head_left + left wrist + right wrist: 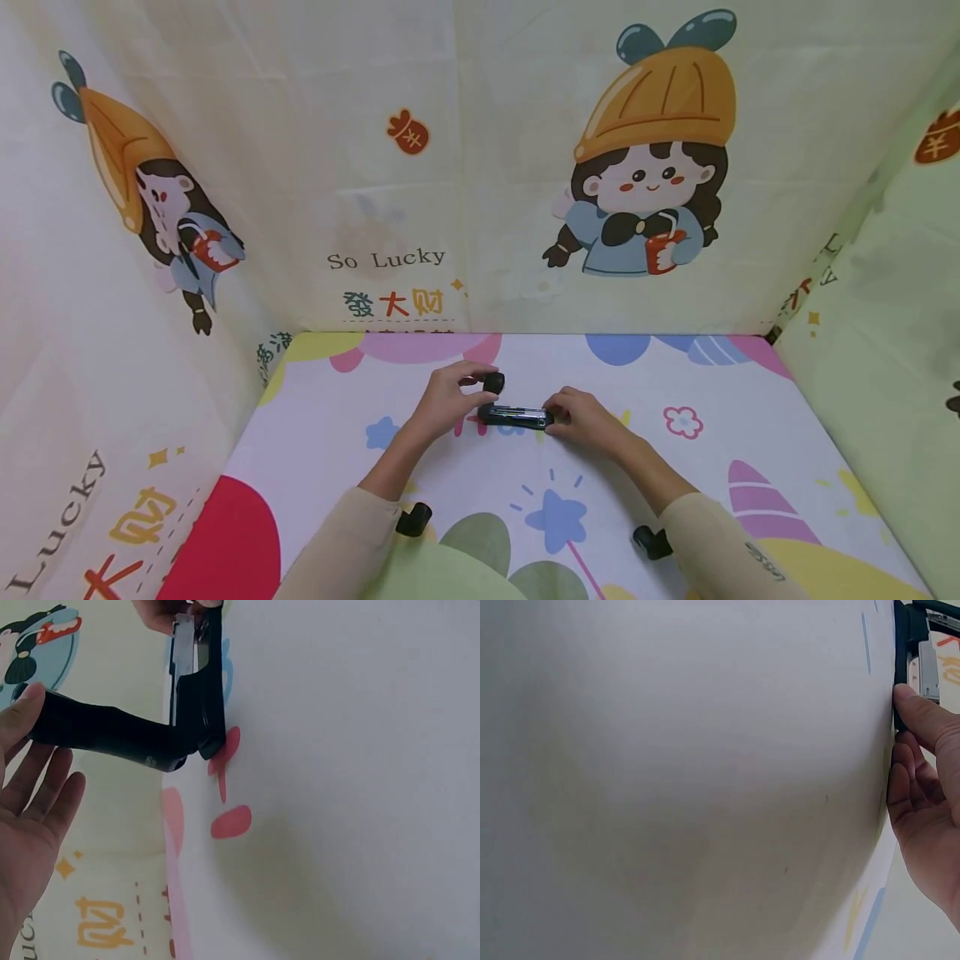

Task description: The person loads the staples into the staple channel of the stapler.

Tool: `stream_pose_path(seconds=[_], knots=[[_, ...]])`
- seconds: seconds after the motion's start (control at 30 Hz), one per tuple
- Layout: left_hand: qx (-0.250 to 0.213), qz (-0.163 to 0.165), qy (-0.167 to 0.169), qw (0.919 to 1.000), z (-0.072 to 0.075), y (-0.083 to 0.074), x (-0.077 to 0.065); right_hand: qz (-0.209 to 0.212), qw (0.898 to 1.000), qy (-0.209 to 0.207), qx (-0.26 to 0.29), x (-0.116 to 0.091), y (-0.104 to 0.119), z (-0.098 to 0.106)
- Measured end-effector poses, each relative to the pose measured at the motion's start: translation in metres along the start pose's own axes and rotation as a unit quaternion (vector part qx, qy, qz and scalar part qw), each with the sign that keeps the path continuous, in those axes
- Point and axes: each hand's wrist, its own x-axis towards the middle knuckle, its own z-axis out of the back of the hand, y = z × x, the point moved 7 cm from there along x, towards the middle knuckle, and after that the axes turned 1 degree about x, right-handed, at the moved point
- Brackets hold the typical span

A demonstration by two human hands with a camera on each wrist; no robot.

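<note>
A black stapler (pixel 516 417) lies on the table with its top cover swung up and back, baring the metal staple channel (pixel 182 649). My left hand (pixel 448 402) pinches the free end of the raised cover (pixel 97 727), thumb on one side and fingers on the other. At the opposite end, my right hand (pixel 587 422) grips the tip of the base between thumb and fingers. The right wrist view catches that thumb (pixel 922 712) against the base's dark edge (pixel 901 675).
A white tabletop (pixel 420 467) printed with colourful shapes spreads around the stapler. Printed cloth walls (pixel 495 167) rise behind it and on both sides. Black wrist devices sit by the left cuff (pixel 415 519) and the right cuff (pixel 652 542).
</note>
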Motion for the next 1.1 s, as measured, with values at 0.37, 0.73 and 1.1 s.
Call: stream_pose_path(seconds=[0.37,0.73,1.1], knots=[[0.067,-0.019,0.051,0.9963,-0.033,-0.01,0.01,0.001,1.0,-0.007,0.005,-0.001,0.002,0.002],[0.137,-0.041,0.085,0.986,-0.056,-0.015,0.016,-0.007,1.0,-0.009,0.005,0.0,-0.002,0.002],[0.142,-0.039,0.099,0.9841,-0.071,-0.006,0.019,0.018,0.999,-0.026,-0.002,-0.001,0.0,0.003]])
